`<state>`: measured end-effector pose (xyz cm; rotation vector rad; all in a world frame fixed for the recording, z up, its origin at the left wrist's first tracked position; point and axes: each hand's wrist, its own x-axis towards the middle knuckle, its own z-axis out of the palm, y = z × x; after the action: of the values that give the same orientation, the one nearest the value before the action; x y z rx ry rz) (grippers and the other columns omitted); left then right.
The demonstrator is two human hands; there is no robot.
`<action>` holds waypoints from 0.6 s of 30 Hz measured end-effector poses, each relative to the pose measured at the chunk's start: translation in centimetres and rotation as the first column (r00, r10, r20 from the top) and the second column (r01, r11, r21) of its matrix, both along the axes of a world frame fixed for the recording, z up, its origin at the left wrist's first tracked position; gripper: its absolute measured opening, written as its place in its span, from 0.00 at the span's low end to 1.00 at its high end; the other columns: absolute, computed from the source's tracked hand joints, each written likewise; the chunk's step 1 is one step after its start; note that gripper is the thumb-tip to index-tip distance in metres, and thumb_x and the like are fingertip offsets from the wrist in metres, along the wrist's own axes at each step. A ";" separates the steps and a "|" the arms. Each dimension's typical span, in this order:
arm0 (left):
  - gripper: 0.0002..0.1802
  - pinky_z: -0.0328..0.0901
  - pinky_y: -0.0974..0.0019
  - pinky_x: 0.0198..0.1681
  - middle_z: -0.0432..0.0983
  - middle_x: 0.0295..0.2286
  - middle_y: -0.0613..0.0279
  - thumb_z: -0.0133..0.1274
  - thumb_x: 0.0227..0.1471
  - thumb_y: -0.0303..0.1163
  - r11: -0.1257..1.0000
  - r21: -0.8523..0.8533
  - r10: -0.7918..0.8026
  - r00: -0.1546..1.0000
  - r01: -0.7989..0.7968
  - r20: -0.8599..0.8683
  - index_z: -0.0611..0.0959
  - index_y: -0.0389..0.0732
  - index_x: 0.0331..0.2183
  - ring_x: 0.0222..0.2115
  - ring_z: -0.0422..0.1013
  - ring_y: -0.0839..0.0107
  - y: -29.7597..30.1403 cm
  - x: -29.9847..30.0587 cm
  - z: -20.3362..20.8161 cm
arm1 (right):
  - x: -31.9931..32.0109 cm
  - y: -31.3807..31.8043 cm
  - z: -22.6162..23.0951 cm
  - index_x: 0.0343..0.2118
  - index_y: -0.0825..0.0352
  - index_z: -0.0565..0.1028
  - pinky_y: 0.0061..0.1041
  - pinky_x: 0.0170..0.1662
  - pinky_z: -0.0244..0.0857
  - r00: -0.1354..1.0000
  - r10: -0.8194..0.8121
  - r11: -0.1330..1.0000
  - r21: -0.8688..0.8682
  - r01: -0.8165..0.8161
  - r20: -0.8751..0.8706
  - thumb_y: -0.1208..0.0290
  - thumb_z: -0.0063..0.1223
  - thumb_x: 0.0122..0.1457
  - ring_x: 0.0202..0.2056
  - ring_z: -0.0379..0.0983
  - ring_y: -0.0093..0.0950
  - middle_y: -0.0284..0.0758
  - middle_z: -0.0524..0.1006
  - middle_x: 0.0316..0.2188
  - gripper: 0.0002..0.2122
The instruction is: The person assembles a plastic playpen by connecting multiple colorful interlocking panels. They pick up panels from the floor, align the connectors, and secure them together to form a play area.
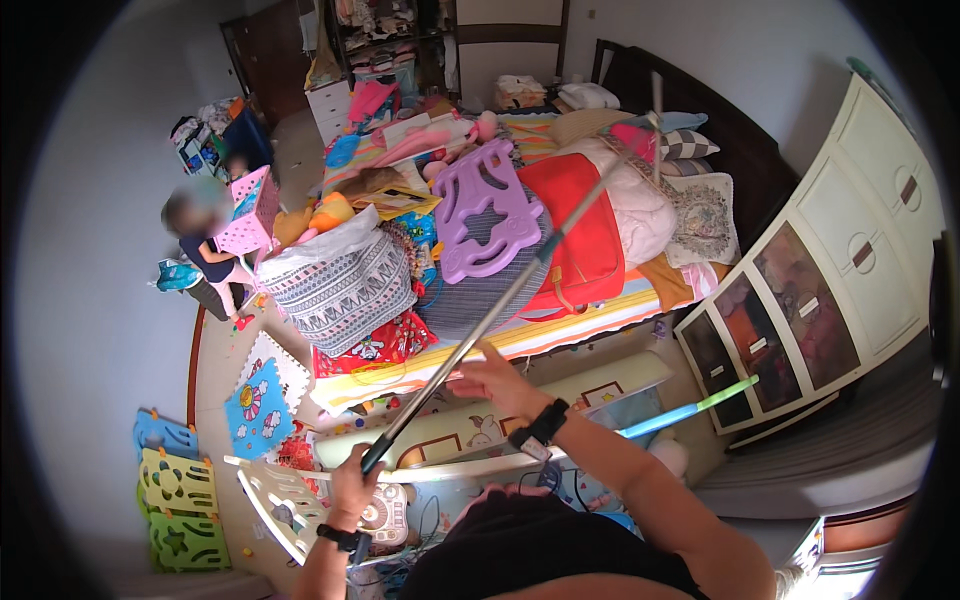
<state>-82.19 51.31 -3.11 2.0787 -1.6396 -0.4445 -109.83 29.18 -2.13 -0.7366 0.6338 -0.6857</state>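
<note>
A long metal telescopic pole (pixel 487 322) with a black grip slants up and away across the bed to the right. My left hand (pixel 352 487) is closed round the black grip at its lower end. Beside the middle of the shaft is my right hand (pixel 497 385), its fingers spread and not wrapped round the pole; whether the fingertips touch it I cannot tell. The far end of the pole is blurred, above the pillows. Beneath the shaft lie a purple plastic panel (pixel 482 190) and a red suitcase (pixel 590 235) on the bed.
The bed (pixel 535 343) is heaped with a patterned cloth bundle (pixel 335 290), toys and bedding. A person (pixel 205 250) stands at the left by a pink dotted box (pixel 248 212). White cabinets (pixel 870 250) line the right. Play-fence panels (pixel 180 490) lean at the left.
</note>
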 end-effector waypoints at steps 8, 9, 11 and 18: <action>0.15 0.53 0.71 0.12 0.67 0.13 0.68 0.54 0.61 0.40 0.999 -0.041 -0.053 0.683 0.034 -0.728 0.77 0.37 0.32 0.09 0.60 0.80 -16.9 -5.9 1.7 | -9.7 -2.4 1.8 0.54 0.64 0.69 0.35 0.49 0.75 0.967 -0.237 0.969 -0.089 0.229 -0.095 0.71 0.52 0.64 0.43 0.79 0.35 0.42 0.79 0.46 0.16; 0.17 0.53 0.71 0.12 0.66 0.13 0.68 0.53 0.62 0.42 0.998 -0.060 -0.059 0.664 0.022 -0.746 0.76 0.37 0.29 0.09 0.60 0.79 -19.5 -6.0 2.0 | -12.4 -1.7 0.9 0.52 0.64 0.71 0.34 0.48 0.75 0.948 -0.297 0.955 -0.052 0.293 -0.116 0.71 0.53 0.64 0.42 0.80 0.34 0.41 0.79 0.44 0.14; 0.20 0.54 0.71 0.11 0.67 0.12 0.67 0.54 0.61 0.44 0.999 -0.041 -0.030 0.631 -0.003 -0.775 0.75 0.38 0.25 0.09 0.60 0.78 -24.7 -5.5 2.5 | -17.6 0.2 -1.5 0.49 0.65 0.72 0.33 0.46 0.75 0.897 -0.412 0.909 -0.002 0.417 -0.161 0.72 0.52 0.64 0.39 0.80 0.34 0.41 0.80 0.41 0.12; 0.18 0.56 0.73 0.13 0.69 0.17 0.67 0.54 0.61 0.43 0.987 0.073 0.123 0.375 -0.144 -0.919 0.77 0.39 0.28 0.12 0.62 0.79 -37.9 -4.9 2.0 | -35.7 14.7 -7.9 0.41 0.63 0.75 0.31 0.37 0.76 0.575 -0.717 0.588 0.102 0.802 -0.394 0.70 0.53 0.63 0.33 0.78 0.29 0.37 0.80 0.34 0.07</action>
<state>-87.08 13.40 -1.07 1.3853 -0.7351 -1.2540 -145.48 43.88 -10.04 -0.2640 1.3665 -1.2748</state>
